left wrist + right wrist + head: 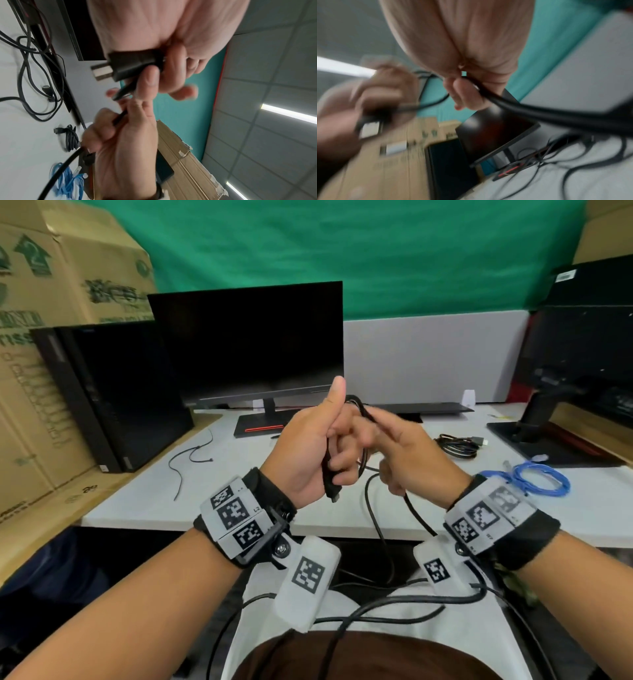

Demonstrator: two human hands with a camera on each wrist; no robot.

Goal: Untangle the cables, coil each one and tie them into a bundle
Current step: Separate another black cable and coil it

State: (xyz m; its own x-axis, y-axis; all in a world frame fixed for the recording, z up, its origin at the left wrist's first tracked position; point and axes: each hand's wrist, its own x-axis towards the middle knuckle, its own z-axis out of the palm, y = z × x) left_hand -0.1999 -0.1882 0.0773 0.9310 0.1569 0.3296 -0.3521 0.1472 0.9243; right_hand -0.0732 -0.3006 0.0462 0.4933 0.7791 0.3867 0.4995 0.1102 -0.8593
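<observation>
Two hands: raised together above the desk's near edge.
Left hand [308, 450]: thumb up, fingers curled round the black cable [376, 518] just behind its plug [130, 66].
Plug axis: near upright, metal end pointing down toward the wrist.
Right hand [407, 453]: blurred, fingers curled round the same cable, which loops between the hands and hangs to the lap.
Desk [239, 494]: white; coiled blue cable [537, 481] and a black coil [459, 445] at right.
Room: dark monitor [253, 344], cardboard boxes [44, 302], green backdrop.
</observation>
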